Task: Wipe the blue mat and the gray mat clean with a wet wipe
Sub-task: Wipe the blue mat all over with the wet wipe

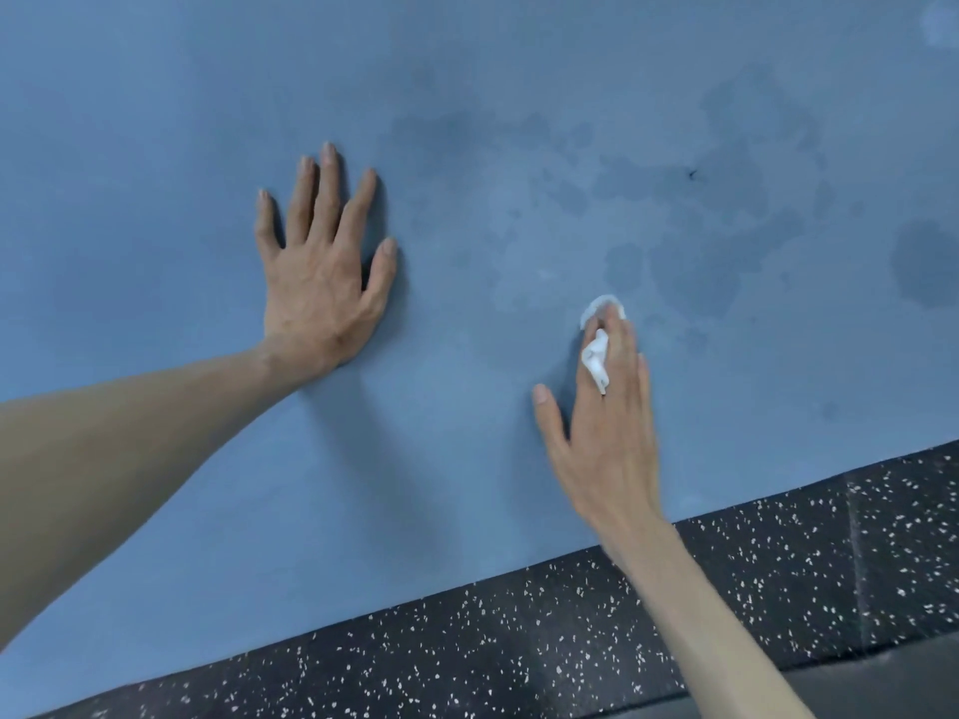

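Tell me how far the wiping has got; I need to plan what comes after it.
Dark damp patches on the smooth blue mat suggest that part is wiped. In hand: the right hand presses a crumpled white wet wipe onto the mat under straight fingers, while the left hand rests flat. The mat's left side looks dry. No gray mat is identifiable; only black speckled flooring.

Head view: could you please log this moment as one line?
left hand flat on blue mat | right hand presses wet wipe | damp patches
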